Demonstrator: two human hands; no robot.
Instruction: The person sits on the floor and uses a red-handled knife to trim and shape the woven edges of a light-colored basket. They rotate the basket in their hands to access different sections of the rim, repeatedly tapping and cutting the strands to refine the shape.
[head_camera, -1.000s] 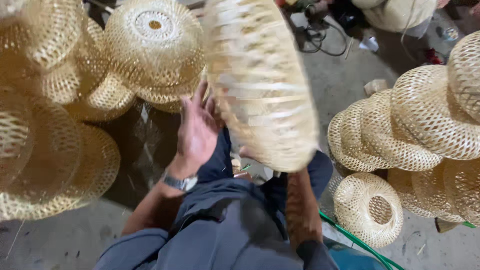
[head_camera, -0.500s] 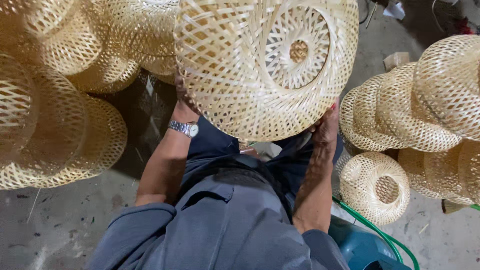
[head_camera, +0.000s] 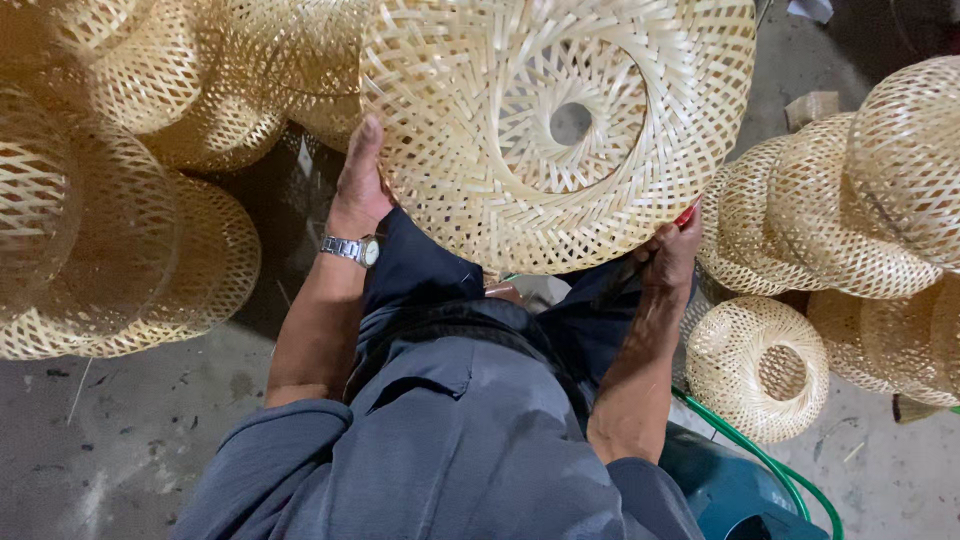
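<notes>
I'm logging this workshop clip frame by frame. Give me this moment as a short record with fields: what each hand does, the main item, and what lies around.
main item: large round woven bamboo basket with a hole at its centre, held over the lap
left hand: left hand flat against the basket's left rim; silver wristwatch on the wrist
right hand: right hand at the lower right rim, gripping a small red tool
left surroundings: stacked woven baskets
right surroundings: more woven baskets; green hose on the concrete floor

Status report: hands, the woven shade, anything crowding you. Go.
Left hand flat on the woven shade, grip open. Right hand at its lower rim with a red tool; grip unclear. More shades stacked close both sides.
</notes>
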